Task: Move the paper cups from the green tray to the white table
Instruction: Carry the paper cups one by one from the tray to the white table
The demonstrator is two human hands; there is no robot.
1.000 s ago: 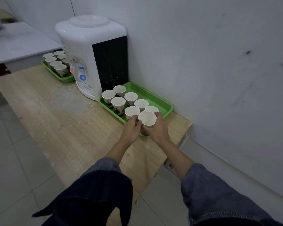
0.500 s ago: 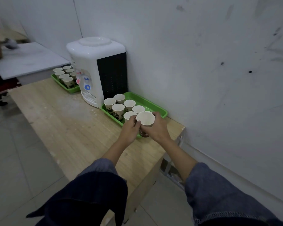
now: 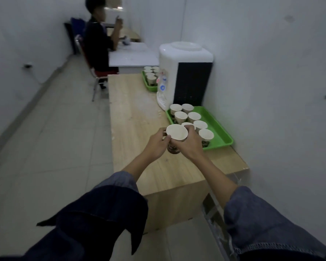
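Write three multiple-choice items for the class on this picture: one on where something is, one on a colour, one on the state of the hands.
1. Where does the white water dispenser stand?
A. on the floor
B. on the light wooden table between two trays
C. on a chair

2. What colour is the near plastic tray holding paper cups?
A. green
B. red
C. blue

3. What are the two hands doing?
A. resting flat on the table
B. hanging empty
C. holding one white paper cup together

Answers:
1 B: it sits on the wooden top with a tray at either side.
2 A: its bare floor and rim show green.
3 C: the left hand and right hand both wrap the cup.
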